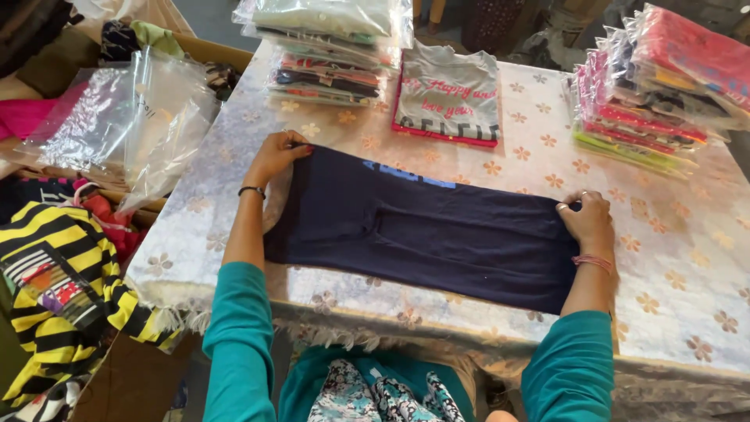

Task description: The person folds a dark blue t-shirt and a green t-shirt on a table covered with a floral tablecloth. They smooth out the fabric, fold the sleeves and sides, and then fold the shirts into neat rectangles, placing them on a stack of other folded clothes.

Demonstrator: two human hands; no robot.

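Grip of left hand (275, 156) and right hand (587, 220) pinches navy garment (426, 230).

both arms reach forward in teal sleeves, spread wide apart. the left hand (275, 156) is bent at the wrist, fingers curled and pinching. the right hand (587, 220) is curled too, fingers pinching, palm down.

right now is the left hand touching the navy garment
Touching. The head view shows the left hand pinching the top left edge of the navy garment, fingers curled on the fabric.
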